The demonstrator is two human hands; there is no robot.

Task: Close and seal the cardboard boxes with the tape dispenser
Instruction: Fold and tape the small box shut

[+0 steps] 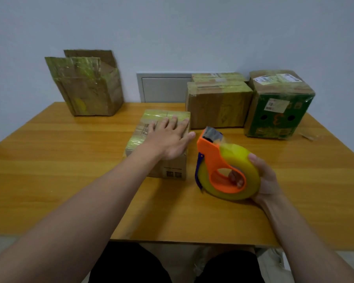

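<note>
Left hand (168, 137) flat on small box (151, 127); right hand (264, 180) grips tape dispenser (223, 168).

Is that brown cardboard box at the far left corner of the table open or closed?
Open. The brown cardboard box has its top flaps standing upright instead of folded flat.

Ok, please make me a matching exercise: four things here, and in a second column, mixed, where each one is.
1 small box
2 tape dispenser
3 green box
4 box with open flaps

a in the right hand
b far left of the table
c under the left hand
d far right of the table

Pairs: 1-c, 2-a, 3-d, 4-b
</note>
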